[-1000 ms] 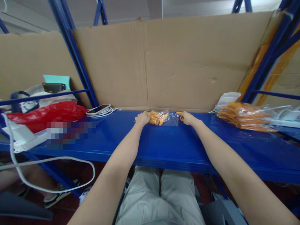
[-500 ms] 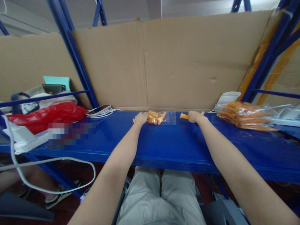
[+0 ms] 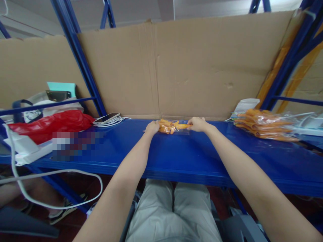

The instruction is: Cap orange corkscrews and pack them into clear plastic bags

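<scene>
A small clear plastic bag (image 3: 169, 127) holding several orange pieces lies on the blue shelf (image 3: 176, 151), close to the cardboard back wall. My left hand (image 3: 152, 127) is closed on the bag's left end. My right hand (image 3: 197, 124) pinches one orange piece (image 3: 182, 126) whose tip is at the bag's right, open end. Both arms reach straight forward over the shelf.
A stack of filled bags of orange pieces (image 3: 264, 125) lies at the right, with a white packet (image 3: 246, 105) behind it. At the left are a phone with a white cable (image 3: 108, 118), a red bag (image 3: 47, 123) and a white cable (image 3: 50, 188) hanging below the shelf.
My right hand, which held an orange piece out to the right of the bag half a second ago, has moved left and brought the piece to the bag's open end. The left hand stayed.
</scene>
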`<control>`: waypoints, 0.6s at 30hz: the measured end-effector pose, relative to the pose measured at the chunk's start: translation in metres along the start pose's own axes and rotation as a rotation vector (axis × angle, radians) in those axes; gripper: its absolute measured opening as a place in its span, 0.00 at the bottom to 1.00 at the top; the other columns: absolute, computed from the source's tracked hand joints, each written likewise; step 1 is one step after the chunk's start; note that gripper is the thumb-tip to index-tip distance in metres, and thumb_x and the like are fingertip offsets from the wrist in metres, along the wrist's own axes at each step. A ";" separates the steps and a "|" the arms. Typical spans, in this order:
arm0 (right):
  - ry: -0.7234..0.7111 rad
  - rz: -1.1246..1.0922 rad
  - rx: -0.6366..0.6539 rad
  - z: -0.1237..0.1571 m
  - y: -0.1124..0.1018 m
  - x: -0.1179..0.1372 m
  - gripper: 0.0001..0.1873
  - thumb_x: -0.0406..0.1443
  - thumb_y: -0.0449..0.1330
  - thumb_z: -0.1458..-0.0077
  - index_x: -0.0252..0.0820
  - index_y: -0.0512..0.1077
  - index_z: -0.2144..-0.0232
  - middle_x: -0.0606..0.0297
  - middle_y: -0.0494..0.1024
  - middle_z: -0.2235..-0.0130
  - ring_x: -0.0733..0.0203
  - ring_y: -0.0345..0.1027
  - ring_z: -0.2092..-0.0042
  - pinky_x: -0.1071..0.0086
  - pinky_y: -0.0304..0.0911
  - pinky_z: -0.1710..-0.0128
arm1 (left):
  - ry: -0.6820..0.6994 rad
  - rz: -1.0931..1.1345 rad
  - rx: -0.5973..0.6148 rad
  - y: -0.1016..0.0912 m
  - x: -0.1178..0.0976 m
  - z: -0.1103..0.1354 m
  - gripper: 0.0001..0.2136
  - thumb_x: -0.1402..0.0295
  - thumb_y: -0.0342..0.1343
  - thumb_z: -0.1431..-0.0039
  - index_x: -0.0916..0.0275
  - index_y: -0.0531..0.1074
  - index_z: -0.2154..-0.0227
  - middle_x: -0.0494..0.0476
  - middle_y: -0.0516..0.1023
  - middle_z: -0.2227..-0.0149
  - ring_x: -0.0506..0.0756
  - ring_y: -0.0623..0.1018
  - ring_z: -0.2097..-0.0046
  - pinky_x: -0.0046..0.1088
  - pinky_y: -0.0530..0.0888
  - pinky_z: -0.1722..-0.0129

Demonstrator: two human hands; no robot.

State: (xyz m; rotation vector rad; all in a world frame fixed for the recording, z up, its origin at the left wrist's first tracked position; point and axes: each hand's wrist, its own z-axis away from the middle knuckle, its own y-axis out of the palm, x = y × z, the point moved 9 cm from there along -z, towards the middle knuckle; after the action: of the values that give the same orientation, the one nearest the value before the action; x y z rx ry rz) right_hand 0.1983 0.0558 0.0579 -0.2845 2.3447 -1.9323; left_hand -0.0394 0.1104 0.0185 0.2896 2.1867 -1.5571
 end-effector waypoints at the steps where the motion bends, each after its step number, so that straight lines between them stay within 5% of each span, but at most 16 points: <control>1: -0.039 -0.062 -0.025 -0.002 0.002 0.003 0.12 0.36 0.61 0.51 0.45 0.79 0.63 0.61 0.80 0.61 0.55 0.71 0.58 0.62 0.60 0.56 | 0.012 -0.001 0.009 0.000 -0.001 0.000 0.21 0.62 0.37 0.34 0.66 0.72 0.52 0.66 0.77 0.51 0.59 0.74 0.46 0.31 0.69 0.49; 8: -0.292 -0.394 -0.096 -0.010 0.009 0.012 0.09 0.32 0.58 0.55 0.36 0.78 0.78 0.72 0.66 0.83 0.69 0.58 0.76 0.75 0.50 0.75 | 0.083 0.007 0.063 -0.003 -0.020 0.009 0.24 0.64 0.33 0.34 0.69 0.73 0.51 0.68 0.75 0.49 0.59 0.72 0.44 0.29 0.67 0.49; 18: -0.239 -0.671 -0.033 -0.013 0.017 0.000 0.10 0.37 0.61 0.58 0.36 0.80 0.73 0.72 0.69 0.82 0.71 0.56 0.79 0.76 0.52 0.78 | 0.129 -0.019 0.092 -0.006 -0.029 0.014 0.22 0.65 0.36 0.33 0.68 0.74 0.53 0.66 0.74 0.48 0.57 0.73 0.45 0.25 0.67 0.50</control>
State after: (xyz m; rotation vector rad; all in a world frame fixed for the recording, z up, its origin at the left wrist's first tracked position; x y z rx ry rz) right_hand 0.1945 0.0713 0.0439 -1.3698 2.2930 -1.9323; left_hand -0.0129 0.0977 0.0330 0.4095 2.2232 -1.6948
